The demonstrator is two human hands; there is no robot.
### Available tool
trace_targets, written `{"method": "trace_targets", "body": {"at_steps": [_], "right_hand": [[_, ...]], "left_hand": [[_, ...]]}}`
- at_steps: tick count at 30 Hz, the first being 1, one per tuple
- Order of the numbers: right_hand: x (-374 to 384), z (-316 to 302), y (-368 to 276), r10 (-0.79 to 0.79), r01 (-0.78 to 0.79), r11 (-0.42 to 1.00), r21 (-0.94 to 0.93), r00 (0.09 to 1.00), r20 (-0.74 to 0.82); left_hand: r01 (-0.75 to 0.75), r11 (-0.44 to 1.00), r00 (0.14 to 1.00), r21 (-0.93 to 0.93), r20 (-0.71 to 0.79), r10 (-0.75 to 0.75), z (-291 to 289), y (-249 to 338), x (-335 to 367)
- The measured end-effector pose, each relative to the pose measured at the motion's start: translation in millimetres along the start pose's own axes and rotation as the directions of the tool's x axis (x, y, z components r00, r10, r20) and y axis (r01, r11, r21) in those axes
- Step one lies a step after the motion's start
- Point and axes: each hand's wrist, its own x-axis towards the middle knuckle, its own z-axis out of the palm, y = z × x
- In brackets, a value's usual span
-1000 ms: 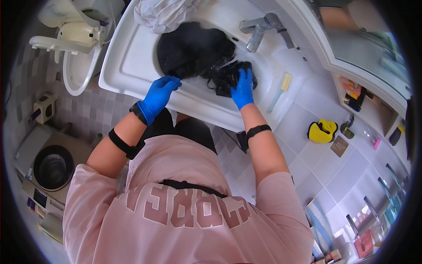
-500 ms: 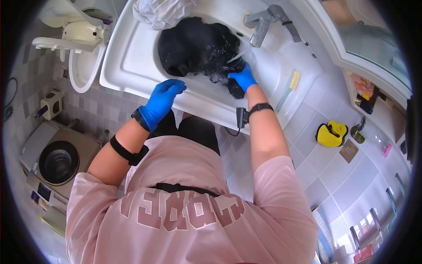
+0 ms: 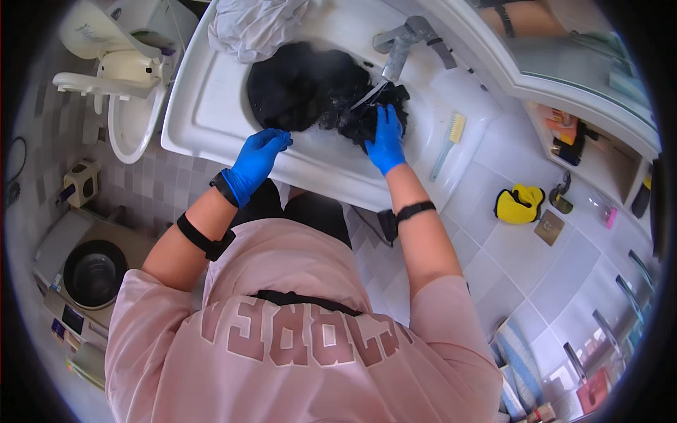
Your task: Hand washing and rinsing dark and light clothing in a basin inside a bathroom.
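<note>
A soaked black cloth (image 3: 293, 88) lies bunched in the basin of the white sink (image 3: 194, 127). My right hand (image 3: 386, 139), in a blue glove, rests on the cloth's right part with its fingers stretched out over it. Water runs from the grey faucet (image 3: 398, 56) onto the cloth just beyond those fingers. My left hand (image 3: 257, 158), also gloved in blue, is over the sink's front edge. Its fingers are drawn together and slightly bent, with nothing visible in them, near the cloth's front left side.
A crumpled whitish cloth (image 3: 257, 28) sits on the sink's far left corner. On the right ledge lies a scrub brush (image 3: 449, 144). A mirror cabinet (image 3: 564, 70) juts in at the upper right; a yellow and black cloth (image 3: 520, 204) hangs below it.
My right hand has shifted away from me and slightly left, its fingers now spread over the cloth. The cloth's right part has moved up under the stream. My left hand has barely moved.
</note>
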Motion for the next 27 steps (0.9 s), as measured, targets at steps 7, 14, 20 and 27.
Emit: {"method": "trace_targets", "body": {"at_steps": [7,14,20,27], "right_hand": [[64,30,-9,0.307,-0.169,0.891,-0.421,0.909,0.283],[70,52,46,0.221,-0.261,0.942,0.212,0.956,0.193],[4,-8,37,0.271,-0.264,0.835,0.482,0.961,0.057],[-23,-29,8,-0.020,0.017,0.998,0.056,0.998,0.053]], "left_hand": [[0.091,0.995,0.991,0.031,-0.098,-0.088,-9,-15,-12],[0.128,0.992,0.987,0.003,-0.100,-0.127,-9,-16,-21],[0.000,1.000,1.000,0.010,-0.031,0.001,-10,9,-14],[-0.043,0.999,0.999,-0.017,0.000,0.043,-28,8,-5]]}}
